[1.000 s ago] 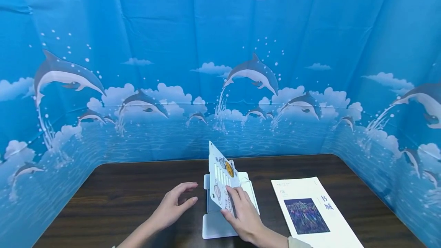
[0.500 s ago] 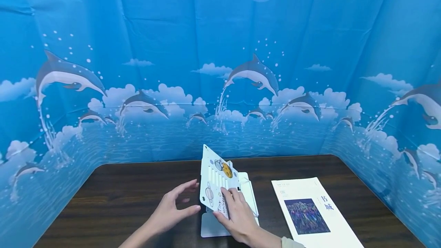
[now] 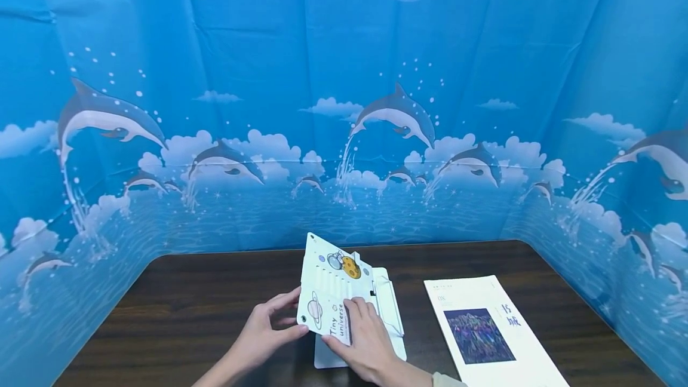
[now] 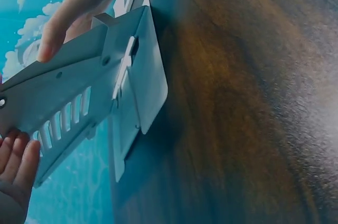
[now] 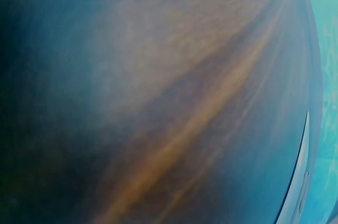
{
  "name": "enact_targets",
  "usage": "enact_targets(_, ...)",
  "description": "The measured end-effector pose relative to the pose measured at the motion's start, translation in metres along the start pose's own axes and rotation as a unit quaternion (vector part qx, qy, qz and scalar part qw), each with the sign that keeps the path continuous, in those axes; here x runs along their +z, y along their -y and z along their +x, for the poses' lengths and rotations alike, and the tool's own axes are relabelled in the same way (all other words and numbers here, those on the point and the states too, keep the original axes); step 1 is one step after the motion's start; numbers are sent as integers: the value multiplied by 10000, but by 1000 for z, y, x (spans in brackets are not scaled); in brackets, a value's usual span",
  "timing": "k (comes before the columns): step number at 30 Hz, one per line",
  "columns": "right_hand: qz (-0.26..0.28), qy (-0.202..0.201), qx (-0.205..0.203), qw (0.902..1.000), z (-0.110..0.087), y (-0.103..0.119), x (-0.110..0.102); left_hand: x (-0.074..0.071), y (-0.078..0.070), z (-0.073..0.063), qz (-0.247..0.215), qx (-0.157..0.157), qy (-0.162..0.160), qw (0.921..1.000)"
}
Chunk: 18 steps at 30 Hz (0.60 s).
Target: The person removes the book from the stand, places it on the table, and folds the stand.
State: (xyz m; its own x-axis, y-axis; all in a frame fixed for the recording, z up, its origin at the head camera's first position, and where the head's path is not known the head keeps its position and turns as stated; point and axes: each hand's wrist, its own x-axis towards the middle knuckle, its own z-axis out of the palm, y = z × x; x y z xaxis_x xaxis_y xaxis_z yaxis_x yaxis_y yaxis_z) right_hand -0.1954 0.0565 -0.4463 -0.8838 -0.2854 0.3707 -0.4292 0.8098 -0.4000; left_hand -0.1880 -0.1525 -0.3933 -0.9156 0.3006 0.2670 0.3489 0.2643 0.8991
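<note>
A white metal book stand [image 3: 328,282] printed with planets and "Tiny universe" stands partly unfolded on the table, its panel tilted up to the left. My right hand [image 3: 368,339] grips the panel's near edge, fingers on the printed face and thumb at the edge. At the panel's left edge, my left hand [image 3: 271,324] holds the lower corner, thumb near the corner and fingers behind. In the left wrist view, the left fingertips [image 4: 26,155] touch the slotted back [image 4: 68,97] of the panel. The right wrist view shows only a thin edge of the stand [image 5: 296,187].
The white base plate [image 3: 389,303] with wire page holders lies beneath the panel on the dark wooden table [image 3: 215,291]. A white book [image 3: 484,327] with a dark picture on its cover lies to the right. A blue dolphin-print curtain [image 3: 269,76] hangs behind the table.
The printed panel has swung leftward and lower, turning its face further up, with the right hand moving along with it. My left hand has come to the panel's corner.
</note>
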Motion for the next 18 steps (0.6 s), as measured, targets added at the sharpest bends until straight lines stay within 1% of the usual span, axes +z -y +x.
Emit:
enact_targets(1,75,48,50,9999,0,1,0,-1,2,-1,-77,-27,-20,10000)
enact_targets(3,248,143,146,9995,1,1,0,-3,5,-2,-229,-177,-55,9996)
enact_targets(6,572,316,304,9974,1,0,-2,-5,8,-3,-370,-300,-25,9989)
enact_targets(9,815,475,401,9947,-1,-4,-5,-8,12,-5,-526,-452,51,9976)
enact_targets(12,993,508,347,9932,-3,-9,-6,-11,15,-7,-662,-594,188,9959)
enact_targets(14,1085,509,278,9924,-3,-13,-7,-13,18,-9,-625,-665,251,9955)
enact_targets(18,1090,540,120,9925,-6,-21,-8,-14,25,-13,-269,-758,251,9964)
